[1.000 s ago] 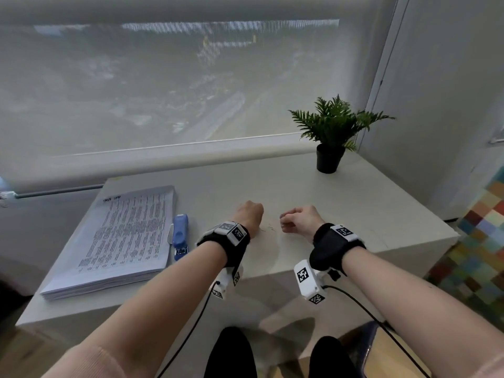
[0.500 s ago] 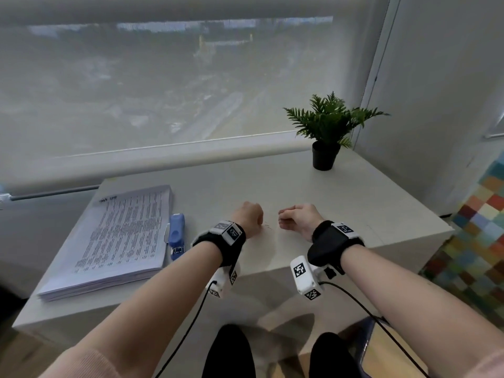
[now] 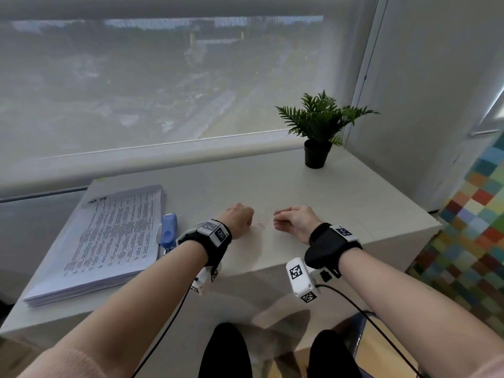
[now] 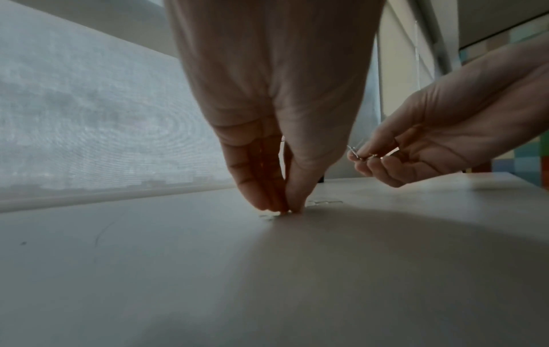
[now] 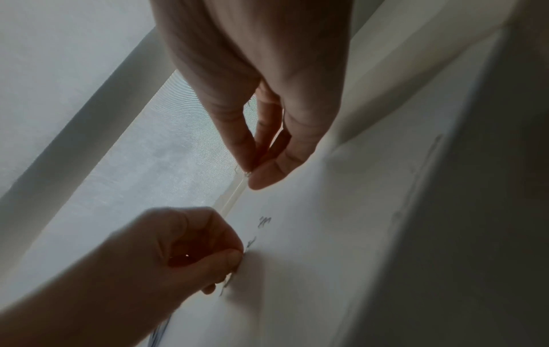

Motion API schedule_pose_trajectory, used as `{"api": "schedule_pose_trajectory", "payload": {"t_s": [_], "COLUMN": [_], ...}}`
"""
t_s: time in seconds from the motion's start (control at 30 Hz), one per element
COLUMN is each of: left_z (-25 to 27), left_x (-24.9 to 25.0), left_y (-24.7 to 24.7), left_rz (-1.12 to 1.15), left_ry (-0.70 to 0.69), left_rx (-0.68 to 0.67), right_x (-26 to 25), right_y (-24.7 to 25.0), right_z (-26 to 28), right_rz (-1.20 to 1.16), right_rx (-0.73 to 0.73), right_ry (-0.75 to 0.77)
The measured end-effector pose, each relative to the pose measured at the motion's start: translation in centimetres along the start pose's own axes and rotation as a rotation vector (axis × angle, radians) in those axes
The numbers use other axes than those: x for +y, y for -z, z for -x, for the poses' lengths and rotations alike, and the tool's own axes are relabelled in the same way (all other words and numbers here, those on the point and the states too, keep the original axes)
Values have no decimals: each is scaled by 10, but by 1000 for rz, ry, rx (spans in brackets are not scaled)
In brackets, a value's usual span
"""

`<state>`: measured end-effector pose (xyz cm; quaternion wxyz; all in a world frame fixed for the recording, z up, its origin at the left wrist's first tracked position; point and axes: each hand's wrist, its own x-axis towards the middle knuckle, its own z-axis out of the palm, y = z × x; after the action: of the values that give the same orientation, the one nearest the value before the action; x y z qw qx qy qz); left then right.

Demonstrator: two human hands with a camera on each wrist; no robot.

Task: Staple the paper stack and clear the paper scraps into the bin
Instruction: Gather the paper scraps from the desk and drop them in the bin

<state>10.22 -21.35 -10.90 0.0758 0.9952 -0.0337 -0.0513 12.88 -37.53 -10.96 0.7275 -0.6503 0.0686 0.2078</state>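
Observation:
A thick printed paper stack (image 3: pixel 109 241) lies at the table's left, with a blue stapler (image 3: pixel 169 230) beside its right edge. Mid-table, tiny thin metal bits (image 3: pixel 259 226) lie scattered between my hands. My left hand (image 3: pixel 249 222) points down and pinches one bit against the tabletop (image 4: pixel 283 210). My right hand (image 3: pixel 278 221) hovers just above the table, and its thumb and fingers pinch small shiny bits (image 4: pixel 361 155). In the right wrist view the right hand (image 5: pixel 249 173) is above the left hand (image 5: pixel 234 263), with loose bits (image 5: pixel 264 221) between them. No bin is in view.
A small potted plant (image 3: pixel 317 132) stands at the table's back right corner. The white table (image 3: pixel 354 203) ends in an edge close to my wrists, and a window sill runs behind it. A colourful tiled floor (image 3: pixel 469 241) lies to the right.
Both hands stay almost where they were, close together at mid-table. The head view has shifted slightly.

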Motion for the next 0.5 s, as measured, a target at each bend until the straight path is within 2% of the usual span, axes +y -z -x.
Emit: {"api": "schedule_pose_trajectory", "payload": {"t_s": [0.13, 0.2, 0.27, 0.37, 0.5], "left_z": [-1, -3, -7, -14, -18], "left_x": [4, 3, -1, -4, 18], "left_y": [3, 8, 17, 30, 35], "left_rz": [-38, 25, 156, 468, 798], "left_ry": [21, 50, 106, 199, 228], "left_rx": [-74, -74, -30, 71, 205], "right_x": [0, -1, -2, -10, -25], "right_y": [6, 11, 18, 31, 58], "right_z": [5, 8, 9, 13, 23], "right_rz": [-68, -112, -166, -257, -348], "right_rx": [2, 2, 9, 16, 31], "right_ry": [-10, -16, -20, -7, 46]}}
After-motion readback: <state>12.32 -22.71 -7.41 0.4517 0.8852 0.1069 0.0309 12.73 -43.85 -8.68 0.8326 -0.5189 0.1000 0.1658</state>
